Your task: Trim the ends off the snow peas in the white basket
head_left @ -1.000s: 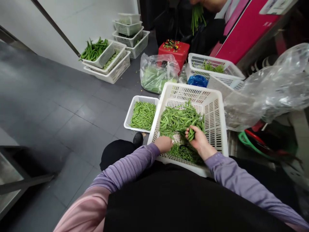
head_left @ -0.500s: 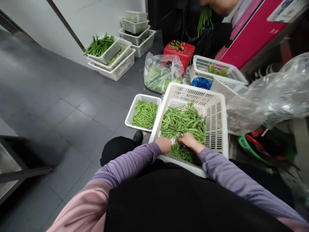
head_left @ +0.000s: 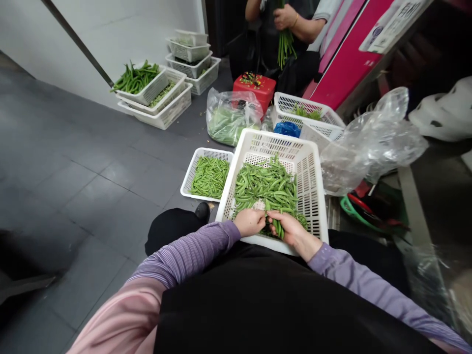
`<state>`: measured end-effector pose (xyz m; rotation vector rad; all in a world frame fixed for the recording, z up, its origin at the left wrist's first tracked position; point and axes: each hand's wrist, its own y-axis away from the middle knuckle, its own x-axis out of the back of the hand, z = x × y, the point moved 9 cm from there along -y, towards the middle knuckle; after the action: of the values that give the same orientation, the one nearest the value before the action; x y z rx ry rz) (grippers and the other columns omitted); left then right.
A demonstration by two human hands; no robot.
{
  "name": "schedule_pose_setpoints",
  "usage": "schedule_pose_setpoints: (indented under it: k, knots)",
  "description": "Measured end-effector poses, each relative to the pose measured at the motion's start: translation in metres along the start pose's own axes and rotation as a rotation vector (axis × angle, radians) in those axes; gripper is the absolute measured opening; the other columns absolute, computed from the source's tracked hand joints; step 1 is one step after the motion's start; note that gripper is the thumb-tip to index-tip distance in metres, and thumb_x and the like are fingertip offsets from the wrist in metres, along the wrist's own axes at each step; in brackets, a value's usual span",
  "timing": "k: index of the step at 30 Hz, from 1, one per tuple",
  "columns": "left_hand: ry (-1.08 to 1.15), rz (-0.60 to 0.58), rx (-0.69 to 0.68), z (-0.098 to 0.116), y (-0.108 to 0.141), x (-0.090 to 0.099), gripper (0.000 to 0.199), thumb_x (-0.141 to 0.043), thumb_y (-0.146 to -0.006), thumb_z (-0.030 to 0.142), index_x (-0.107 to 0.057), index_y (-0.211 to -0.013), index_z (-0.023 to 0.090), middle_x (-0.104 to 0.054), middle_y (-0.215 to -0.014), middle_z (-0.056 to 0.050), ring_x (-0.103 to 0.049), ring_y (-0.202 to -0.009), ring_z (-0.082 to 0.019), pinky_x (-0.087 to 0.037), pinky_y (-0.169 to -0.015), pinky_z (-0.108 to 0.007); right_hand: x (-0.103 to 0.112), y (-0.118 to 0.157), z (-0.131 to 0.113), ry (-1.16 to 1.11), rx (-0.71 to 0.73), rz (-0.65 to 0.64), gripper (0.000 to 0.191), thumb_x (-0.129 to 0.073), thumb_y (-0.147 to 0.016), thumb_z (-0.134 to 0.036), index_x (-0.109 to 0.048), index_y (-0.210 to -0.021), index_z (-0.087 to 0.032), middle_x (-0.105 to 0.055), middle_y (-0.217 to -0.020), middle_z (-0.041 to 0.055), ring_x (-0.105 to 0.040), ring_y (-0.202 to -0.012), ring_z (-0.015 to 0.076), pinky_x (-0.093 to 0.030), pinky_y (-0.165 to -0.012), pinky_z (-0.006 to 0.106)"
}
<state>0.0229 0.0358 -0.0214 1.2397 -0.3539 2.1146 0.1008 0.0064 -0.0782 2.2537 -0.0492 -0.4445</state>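
A large white plastic basket (head_left: 311,162) stands against my lap, heaped with green pea pods (head_left: 265,184). Over its near end my right hand (head_left: 289,228) is closed around a few pea pods, which stick out below the fingers. My left hand (head_left: 250,222) is closed beside it, fingertips close to the right hand's; what it pinches, if anything, is hidden. Darker green bits lie under the hands, mostly covered by them. To the left, a smaller white basket (head_left: 186,172) on the floor holds more pea pods (head_left: 209,177).
Stacked white baskets (head_left: 165,115) with green vegetables stand by the wall. A clear bag of greens (head_left: 230,118), a red box (head_left: 258,93) and another white basket (head_left: 328,129) lie ahead. Clear plastic (head_left: 372,142) is at the right. A co-worker's hand (head_left: 285,17) holds long green stalks.
My right hand has turned and lifted slightly, with pea pods now showing in it. My left hand stays close beside it. The view has shifted right, showing more of the co-worker.
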Motion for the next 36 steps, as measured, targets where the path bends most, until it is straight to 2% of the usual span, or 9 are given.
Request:
schedule_pose_setpoints:
  k: [4, 8, 10, 16, 20, 25, 29, 33, 36]
  knots:
    - [-0.124, -0.003, 0.024, -0.008, 0.002, 0.005, 0.023, -0.042, -0.075, 0.029, -0.061, -0.074, 0.016, -0.064, -0.075, -0.007, -0.059, -0.072, -0.019, -0.043, -0.065, -0.028, 0.000, 0.008, -0.008, 0.138, 0.078, 0.006, 0.012, -0.062, -0.064, -0.020, -0.051, -0.064, -0.014, -0.049, -0.046, -0.0050, -0.043, -0.032, 0.0070, -0.032, -0.029, 0.019]
    - [-0.199, 0.003, 0.254, -0.048, 0.000, 0.019, 0.027, -0.037, -0.079, 0.027, -0.060, -0.079, 0.014, -0.063, -0.077, -0.010, -0.060, -0.073, -0.021, -0.044, -0.065, -0.031, 0.004, 0.018, -0.006, 0.202, 0.009, -0.091, 0.015, -0.063, -0.064, -0.022, -0.058, -0.072, -0.010, -0.047, -0.048, -0.0050, -0.042, -0.033, 0.0068, -0.029, -0.030, 0.020]
    - [-0.185, 0.007, 0.243, -0.052, 0.000, 0.023, 0.027, -0.034, -0.081, 0.024, -0.059, -0.084, 0.015, -0.062, -0.081, -0.009, -0.059, -0.076, -0.020, -0.045, -0.068, -0.031, 0.005, 0.024, -0.003, 0.188, -0.047, -0.152, 0.016, -0.062, -0.064, -0.022, -0.059, -0.073, -0.009, -0.047, -0.049, -0.0049, -0.041, -0.034, 0.0061, -0.027, -0.030, 0.019]
    - [-0.133, 0.064, -0.047, -0.009, 0.010, 0.028, 0.051, -0.045, -0.079, 0.028, -0.029, -0.127, 0.021, -0.046, -0.116, -0.008, -0.055, -0.091, -0.016, -0.045, -0.073, -0.026, 0.004, 0.029, 0.009, 0.084, -0.212, -0.244, 0.014, -0.058, -0.066, -0.022, -0.058, -0.073, -0.010, -0.044, -0.049, -0.0055, -0.038, -0.035, 0.0041, -0.025, -0.033, 0.018]
    - [-0.194, -0.035, -0.158, 0.006, 0.010, 0.016, 0.033, -0.037, -0.085, 0.038, -0.048, -0.110, 0.020, -0.052, -0.104, -0.007, -0.056, -0.086, -0.016, -0.044, -0.068, -0.025, 0.003, 0.027, 0.012, 0.140, -0.254, -0.289, 0.017, -0.057, -0.067, -0.027, -0.057, -0.072, -0.011, -0.042, -0.049, -0.0059, -0.037, -0.035, 0.0035, -0.026, -0.035, 0.018]
    - [-0.191, -0.219, -0.283, 0.009, 0.007, -0.003, 0.028, -0.037, -0.085, 0.030, -0.060, -0.079, 0.015, -0.061, -0.080, -0.007, -0.058, -0.072, -0.015, -0.040, -0.060, -0.023, 0.006, 0.020, -0.016, 0.756, -0.017, -0.220, 0.029, -0.062, -0.064, -0.040, -0.059, -0.078, -0.015, -0.047, -0.049, -0.0055, -0.036, -0.036, 0.0049, -0.027, -0.035, 0.019]
    - [0.061, -0.362, -0.287, 0.011, 0.009, -0.009, 0.021, -0.047, -0.080, 0.029, -0.062, -0.071, 0.017, -0.062, -0.068, -0.003, -0.055, -0.062, -0.011, -0.037, -0.057, -0.020, -0.025, 0.020, -0.030, 1.175, 0.172, -0.388, 0.030, -0.072, -0.052, -0.039, -0.061, -0.070, -0.017, -0.050, -0.050, -0.0061, -0.038, -0.042, 0.0051, -0.029, -0.040, 0.018]
    - [0.509, -0.345, -0.036, -0.010, 0.000, 0.003, 0.031, -0.034, -0.085, 0.032, -0.058, -0.076, 0.015, -0.056, -0.058, 0.002, -0.050, -0.049, -0.006, -0.038, -0.050, -0.016, -0.035, 0.009, -0.044, 0.858, 0.337, -0.405, 0.028, -0.063, -0.063, -0.043, -0.055, -0.067, -0.017, -0.050, -0.051, -0.0052, -0.043, -0.045, 0.0069, -0.034, -0.047, 0.020]
    - [0.574, -0.332, 0.146, -0.028, -0.001, 0.000, 0.039, -0.024, -0.087, 0.033, -0.057, -0.082, 0.013, -0.055, -0.060, 0.001, -0.050, -0.047, -0.007, -0.039, -0.047, -0.017, 0.007, -0.020, -0.053, 0.460, 0.416, -0.054, 0.029, -0.050, -0.073, -0.047, -0.051, -0.072, -0.018, -0.049, -0.053, -0.0039, -0.043, -0.041, 0.0085, -0.037, -0.046, 0.023]
